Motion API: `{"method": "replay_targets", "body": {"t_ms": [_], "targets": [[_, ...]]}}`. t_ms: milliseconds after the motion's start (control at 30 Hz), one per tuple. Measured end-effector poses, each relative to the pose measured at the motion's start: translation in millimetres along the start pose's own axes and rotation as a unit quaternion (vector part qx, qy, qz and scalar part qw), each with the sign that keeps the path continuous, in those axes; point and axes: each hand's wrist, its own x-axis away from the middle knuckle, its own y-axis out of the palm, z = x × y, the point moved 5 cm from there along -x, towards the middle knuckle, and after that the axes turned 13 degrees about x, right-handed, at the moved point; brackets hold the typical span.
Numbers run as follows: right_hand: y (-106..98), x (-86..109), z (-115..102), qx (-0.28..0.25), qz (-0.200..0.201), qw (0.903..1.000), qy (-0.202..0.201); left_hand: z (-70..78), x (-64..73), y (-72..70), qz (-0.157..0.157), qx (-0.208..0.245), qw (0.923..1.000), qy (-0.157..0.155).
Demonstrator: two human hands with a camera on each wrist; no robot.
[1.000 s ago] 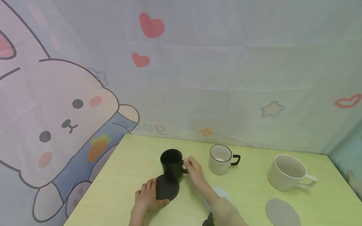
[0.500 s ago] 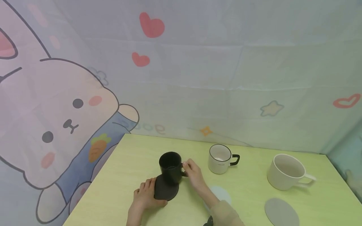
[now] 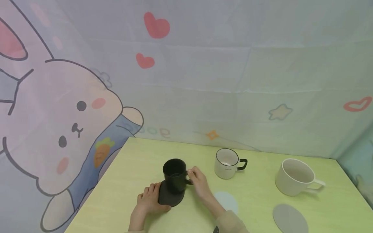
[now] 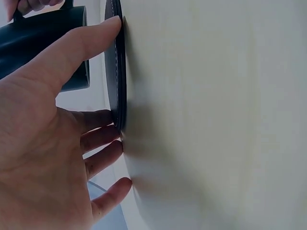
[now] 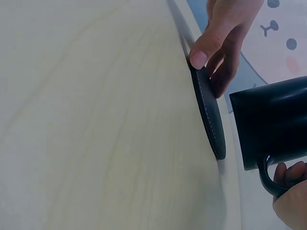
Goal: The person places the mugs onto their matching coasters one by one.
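Observation:
My right hand [image 3: 199,183] grips the handle of a black mug [image 3: 174,178], which is upright over a round black coaster [image 3: 172,198]. Both wrist views show a small gap between the mug's bottom [image 5: 240,129] and the coaster [image 5: 208,112] with its stitched edge. The coaster lies on the table, and my left hand [image 3: 150,200] holds it by the rim. In the left wrist view the thumb of that hand [image 4: 43,124] is at one side of the coaster's rim and the index finger at another; the remaining fingertips touch the tabletop.
A white mug with black rim and handle [image 3: 226,165] stands behind my right hand. Farther right is a wide cream mug [image 3: 292,181], with a grey round coaster [image 3: 290,218] in front. A pale round coaster [image 3: 227,201] lies beside my right forearm. A printed cloth [image 3: 204,81] hangs behind the table.
The black mug has come lower and slightly nearer over the black coaster, my right hand moving with it. My left hand has stayed nearly still at the coaster's rim.

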Motion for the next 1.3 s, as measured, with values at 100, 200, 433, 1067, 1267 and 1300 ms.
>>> {"method": "replay_targets", "body": {"t_ms": [100, 200, 433, 1067, 1267, 1300], "targets": [[-2, 8.0, -15, 0.005, -0.007, 1.0, -0.001, -7.9, -3.9, 3.2, 0.009, 0.007, 0.9999, 0.011], [-2, 13.2, -23, 0.006, -0.006, 0.9999, -0.009, -14.7, -7.5, 7.0, 0.019, 0.013, 0.9995, 0.021], [0, 20.6, -29, 0.01, -0.013, 0.9997, -0.016, -16.3, -6.6, 8.1, 0.025, 0.017, 0.999, 0.032], [14, 14.9, 4, -0.003, -0.02, 0.9996, -0.022, -4.2, 0.2, 4.4, 0.025, 0.012, 0.9992, 0.03], [18, 15.9, 4, -0.014, -0.042, 0.9989, -0.012, -3.9, -0.3, 5.0, 0.017, 0.023, 0.9993, 0.024], [18, 16.4, 3, -0.016, -0.045, 0.9988, -0.01, -3.1, 0.1, 4.3, 0.014, 0.025, 0.9993, 0.023]]}}
